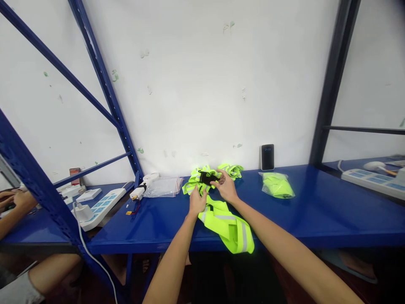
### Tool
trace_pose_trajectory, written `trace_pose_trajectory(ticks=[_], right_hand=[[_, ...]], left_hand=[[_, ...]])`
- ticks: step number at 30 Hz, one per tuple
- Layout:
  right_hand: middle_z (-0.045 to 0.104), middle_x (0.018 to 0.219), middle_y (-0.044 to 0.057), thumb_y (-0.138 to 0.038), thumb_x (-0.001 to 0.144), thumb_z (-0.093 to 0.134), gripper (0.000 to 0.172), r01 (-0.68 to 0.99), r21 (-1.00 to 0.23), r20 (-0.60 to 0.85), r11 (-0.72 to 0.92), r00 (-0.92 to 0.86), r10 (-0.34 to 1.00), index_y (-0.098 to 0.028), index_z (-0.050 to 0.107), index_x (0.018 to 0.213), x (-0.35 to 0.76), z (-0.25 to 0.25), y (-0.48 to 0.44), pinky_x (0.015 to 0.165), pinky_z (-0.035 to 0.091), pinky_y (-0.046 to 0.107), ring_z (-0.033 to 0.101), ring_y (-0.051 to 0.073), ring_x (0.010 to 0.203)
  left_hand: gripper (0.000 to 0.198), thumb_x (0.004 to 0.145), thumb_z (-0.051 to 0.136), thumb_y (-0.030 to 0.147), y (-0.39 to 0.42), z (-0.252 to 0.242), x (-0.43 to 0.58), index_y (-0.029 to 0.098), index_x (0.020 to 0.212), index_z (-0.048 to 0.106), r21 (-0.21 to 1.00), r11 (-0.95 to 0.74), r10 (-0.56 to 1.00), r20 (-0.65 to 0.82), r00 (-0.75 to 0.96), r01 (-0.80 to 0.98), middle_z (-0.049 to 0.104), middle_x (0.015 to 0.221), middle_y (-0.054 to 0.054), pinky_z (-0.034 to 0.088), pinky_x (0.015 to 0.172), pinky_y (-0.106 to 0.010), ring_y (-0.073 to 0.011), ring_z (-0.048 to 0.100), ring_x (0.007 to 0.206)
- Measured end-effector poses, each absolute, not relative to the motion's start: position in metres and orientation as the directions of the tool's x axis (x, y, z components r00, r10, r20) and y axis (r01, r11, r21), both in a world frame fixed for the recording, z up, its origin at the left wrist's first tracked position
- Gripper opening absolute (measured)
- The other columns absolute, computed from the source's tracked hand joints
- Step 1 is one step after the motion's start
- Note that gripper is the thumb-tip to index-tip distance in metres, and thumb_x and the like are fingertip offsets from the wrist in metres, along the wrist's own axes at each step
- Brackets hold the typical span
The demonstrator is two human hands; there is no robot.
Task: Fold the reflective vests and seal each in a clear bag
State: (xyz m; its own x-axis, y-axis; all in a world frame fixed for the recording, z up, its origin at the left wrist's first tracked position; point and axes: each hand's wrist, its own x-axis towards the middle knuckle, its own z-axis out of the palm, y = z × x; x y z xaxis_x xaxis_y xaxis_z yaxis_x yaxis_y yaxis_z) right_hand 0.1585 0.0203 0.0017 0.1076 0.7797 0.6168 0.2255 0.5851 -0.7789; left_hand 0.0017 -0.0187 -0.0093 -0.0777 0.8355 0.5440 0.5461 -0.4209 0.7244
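Hands [196, 203] hold neon reflective straps [230, 230] at a blue table [316, 211].

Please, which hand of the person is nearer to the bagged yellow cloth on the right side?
Right. The right hand is to the left of the bagged yellow cloth, apart from it; the left hand is farther left, also apart.

Glossy blue tabletop [332, 211]: to my eye, passage lies open right of the clear-bagged neon-yellow bundle [278, 185]; silver-striped neon-yellow fabric [232, 232] obstructs the middle, white painted wall [202, 93] bars the rear, a blue perforated metal post [103, 80] the left.
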Motion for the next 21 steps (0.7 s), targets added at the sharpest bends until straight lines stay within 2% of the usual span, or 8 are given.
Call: trace_pose_trajectory(ticks=[4,8,14,16,19,21], right_hand=[[0.057,0.084,0.003,-0.037,0.069,0.073,0.06,0.276,-0.745,0.658,0.607,0.158,0.736,-0.014,0.057,0.123,0.162,0.007,0.017,0.065,0.05,0.032,0.055,0.016,0.066],[0.058,0.084,0.005,-0.038,0.073,0.07,0.053,0.329,-0.725,0.678,0.605,0.185,0.711,-0.014,0.06,0.118,0.168,0.009,0.017,0.067,0.051,0.035,0.055,0.018,0.066],[0.055,0.097,0.008,-0.029,0.087,0.056,0.048,0.511,-0.46,0.814,0.726,-0.084,0.575,-0.023,0.05,0.134,0.169,0.002,0.016,0.084,0.048,0.04,0.055,0.023,0.083],[0.054,0.097,0.009,-0.026,0.088,0.054,0.041,0.529,-0.404,0.81,0.746,-0.172,0.561,-0.023,0.055,0.129,0.167,-0.001,0.015,0.084,0.047,0.04,0.055,0.025,0.088],[0.055,0.092,0.009,-0.019,0.088,0.053,0.025,0.544,-0.316,0.796,0.777,-0.294,0.53,-0.02,0.064,0.111,0.163,-0.006,0.013,0.082,0.046,0.038,0.054,0.025,0.09],[0.056,0.09,0.009,-0.014,0.087,0.052,0.021,0.564,-0.24,0.788,0.79,-0.362,0.498,-0.019,0.066,0.102,0.161,-0.008,0.01,0.082,0.044,0.037,0.053,0.024,0.089]], left_hand=[[0.025,0.088,0.048,0.033,-0.018,-0.011,0.005,0.015,0.104,0.054,0.728,-0.467,0.845,0.535,0.011,0.502,0.067,0.096,-0.012,0.046,0.085,-0.037,-0.0243,0.064,0.091],[0.03,0.085,0.054,0.04,-0.016,-0.011,0.005,0.014,0.099,0.058,0.777,-0.459,0.865,0.501,0.019,0.431,0.067,0.1,-0.012,0.046,0.085,-0.036,-0.0244,0.062,0.093],[0.04,0.077,0.064,0.047,-0.019,-0.005,0.002,0.012,0.094,0.064,0.954,-0.283,0.956,0.274,0.102,0.097,0.071,0.082,-0.01,0.05,0.069,-0.033,-0.0231,0.066,0.073],[0.042,0.076,0.065,0.048,-0.02,-0.005,0.0,0.011,0.096,0.065,0.974,-0.224,0.969,0.22,0.109,0.025,0.071,0.081,-0.01,0.051,0.071,-0.034,-0.0237,0.067,0.073],[0.045,0.075,0.067,0.049,-0.019,-0.008,-0.005,0.012,0.102,0.065,0.978,-0.201,0.976,0.205,0.08,-0.048,0.073,0.09,-0.011,0.051,0.081,-0.036,-0.0256,0.068,0.086],[0.049,0.076,0.066,0.052,-0.016,-0.011,-0.007,0.013,0.106,0.065,0.972,-0.204,0.974,0.213,0.073,-0.117,0.073,0.095,-0.012,0.05,0.087,-0.038,-0.0262,0.068,0.094]])
